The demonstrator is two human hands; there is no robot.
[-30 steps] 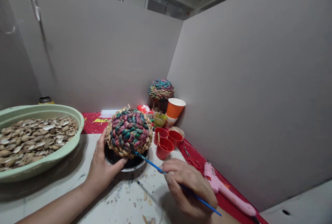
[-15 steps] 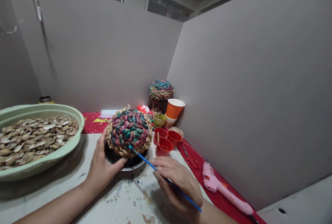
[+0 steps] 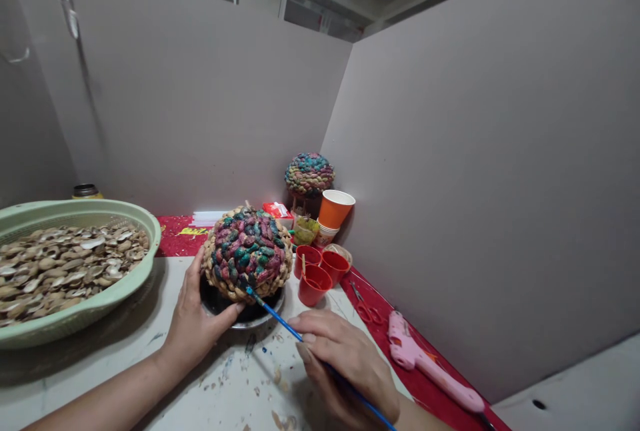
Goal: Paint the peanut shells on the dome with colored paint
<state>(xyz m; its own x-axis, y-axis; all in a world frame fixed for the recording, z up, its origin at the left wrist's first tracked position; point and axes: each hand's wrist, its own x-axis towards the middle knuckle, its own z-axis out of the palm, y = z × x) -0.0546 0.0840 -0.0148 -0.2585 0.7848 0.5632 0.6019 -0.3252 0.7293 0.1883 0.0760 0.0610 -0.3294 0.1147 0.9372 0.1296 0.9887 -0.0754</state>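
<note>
Left hand [image 3: 196, 320]: fingers spread wide, holding shell-covered dome [image 3: 250, 251] | Right hand [image 3: 347, 359]: fingers pinched round blue paintbrush [image 3: 278, 319], tip at dome

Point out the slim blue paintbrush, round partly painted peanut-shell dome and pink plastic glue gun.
Slim blue paintbrush [image 3: 280, 320], head view: on the handle, near the bristle end.
Round partly painted peanut-shell dome [image 3: 247, 251], head view: on its painted middle.
Pink plastic glue gun [image 3: 443, 378], head view: on its long slanting section.

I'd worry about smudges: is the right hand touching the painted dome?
Apart. The head view shows the tabletop between the right hand and the painted dome; the blue brush reaches across the gap.
</note>
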